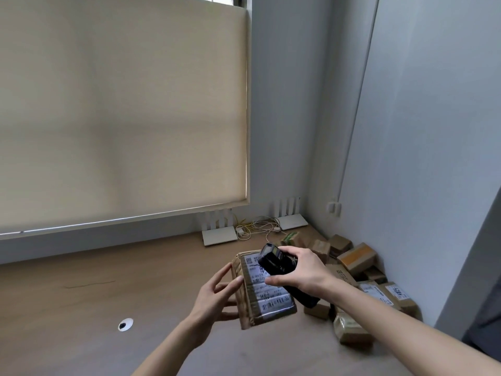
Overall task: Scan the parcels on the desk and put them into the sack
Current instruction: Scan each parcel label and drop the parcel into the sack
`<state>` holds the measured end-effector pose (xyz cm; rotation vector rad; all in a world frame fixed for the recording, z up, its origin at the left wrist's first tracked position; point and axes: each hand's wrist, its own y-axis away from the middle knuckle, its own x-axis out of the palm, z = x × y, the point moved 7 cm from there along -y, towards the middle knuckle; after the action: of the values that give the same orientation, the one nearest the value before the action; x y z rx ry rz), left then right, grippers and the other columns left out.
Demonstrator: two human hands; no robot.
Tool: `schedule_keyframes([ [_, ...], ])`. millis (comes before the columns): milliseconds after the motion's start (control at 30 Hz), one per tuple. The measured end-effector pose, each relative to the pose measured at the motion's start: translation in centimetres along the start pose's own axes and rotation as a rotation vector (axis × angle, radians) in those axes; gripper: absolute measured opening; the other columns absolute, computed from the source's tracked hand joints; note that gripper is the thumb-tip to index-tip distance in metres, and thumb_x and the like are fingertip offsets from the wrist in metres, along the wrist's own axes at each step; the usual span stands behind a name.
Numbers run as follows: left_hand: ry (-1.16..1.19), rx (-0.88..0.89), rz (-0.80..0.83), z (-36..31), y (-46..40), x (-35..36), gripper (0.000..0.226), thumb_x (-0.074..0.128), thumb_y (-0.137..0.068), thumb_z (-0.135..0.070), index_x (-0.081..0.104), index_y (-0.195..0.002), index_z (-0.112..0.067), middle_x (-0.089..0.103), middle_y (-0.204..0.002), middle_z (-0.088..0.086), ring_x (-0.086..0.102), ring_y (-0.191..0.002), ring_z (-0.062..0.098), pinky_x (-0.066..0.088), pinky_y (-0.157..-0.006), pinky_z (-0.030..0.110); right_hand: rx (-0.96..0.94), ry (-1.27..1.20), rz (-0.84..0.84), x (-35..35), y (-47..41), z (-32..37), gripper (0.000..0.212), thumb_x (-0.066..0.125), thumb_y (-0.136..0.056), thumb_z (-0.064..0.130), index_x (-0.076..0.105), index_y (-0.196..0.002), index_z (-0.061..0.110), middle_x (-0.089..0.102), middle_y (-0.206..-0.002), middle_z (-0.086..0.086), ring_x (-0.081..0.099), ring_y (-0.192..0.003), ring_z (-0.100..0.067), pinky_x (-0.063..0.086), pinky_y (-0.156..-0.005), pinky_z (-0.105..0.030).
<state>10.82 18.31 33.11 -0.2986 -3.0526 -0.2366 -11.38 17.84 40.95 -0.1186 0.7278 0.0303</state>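
While the left hand (217,299) grips the flat brown cardboard parcel (264,287), the right hand (301,270) clasps a black handheld scanner (279,267) above its label; steady aim would help.

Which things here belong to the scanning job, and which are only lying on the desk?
Part of the job:
- parcel, held by the left hand
- scanner, gripped by the right hand over the parcel's label
- pile of parcels in the desk's corner

Only lying about:
- two white routers by the wall
- tangled cables
- roller blind

The sack is not in view.
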Motion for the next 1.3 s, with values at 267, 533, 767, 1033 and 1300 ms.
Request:
schedule_keyframes([
  [267, -0.011, 0.019, -0.095, -0.5, 2.0, -0.7, 0.091, 0.092, -0.062, -0.05, 0.041, -0.138, -0.054, 0.064, -0.12, 0.013, 0.069, -0.105, 0.026, 0.063, -0.07, 0.045, -0.057, 0.018, 0.106, 0.9, -0.1, 1.5, 0.097, 0.096, -0.061, 0.052, 0.056, -0.146, 0.025, 0.067, -0.133, 0.007, 0.062, -0.121, -0.01, 0.049, -0.106, -0.029],
  [533, -0.086, 0.105, -0.305, -2.2, 2.8, -2.9, 0.077, 0.086, -0.048, -0.057, 0.053, -0.117, -0.047, 0.068, -0.109, 0.015, 0.068, -0.103, 0.028, 0.06, -0.073, 0.042, -0.095, 0.215, 0.123, 1.0, -0.5, 2.7, 0.084, 0.09, -0.062, 0.06, 0.063, -0.136, 0.033, 0.072, -0.122, 0.012, 0.065, -0.111, -0.007, 0.054, -0.092, -0.03],
  [767, -0.09, 0.189, -0.491, -2.7, 3.8, -5.7, 0.08, 0.091, -0.047, -0.052, 0.051, -0.116, -0.041, 0.064, -0.118, 0.004, 0.065, -0.108, 0.023, 0.062, -0.081, 0.044, -0.093, 0.51, 0.155, 1.7, 0.8, 3.4, 0.078, 0.084, -0.066, 0.064, 0.06, -0.135, 0.039, 0.069, -0.126, 0.01, 0.063, -0.118, -0.018, 0.042, -0.08, -0.03],
  [1033, -0.181, 0.26, -0.61, -3.7, 4.9, -7.1, 0.069, 0.088, -0.051, -0.05, 0.055, -0.112, -0.052, 0.065, -0.113, -0.005, 0.063, -0.109, 0.018, 0.058, -0.09, 0.051, -0.12, 0.641, 0.182, 2.8, 1.4, 4.6, 0.077, 0.085, -0.06, 0.066, 0.065, -0.128, 0.035, 0.073, -0.116, 0.006, 0.067, -0.109, -0.021, 0.048, -0.08, -0.031],
  [1300, -0.204, 0.255, -0.657, -4.1, 7.0, -7.4, 0.072, 0.086, -0.051, -0.054, 0.054, -0.115, -0.05, 0.063, -0.111, -0.007, 0.061, -0.109, 0.015, 0.058, -0.091, 0.05, -0.139, 0.648, 0.172, 2.9, 2.1, 5.6, 0.074, 0.084, -0.06, 0.066, 0.066, -0.124, 0.036, 0.073, -0.114, 0.006, 0.067, -0.11, -0.021, 0.044, -0.077, -0.03],
])
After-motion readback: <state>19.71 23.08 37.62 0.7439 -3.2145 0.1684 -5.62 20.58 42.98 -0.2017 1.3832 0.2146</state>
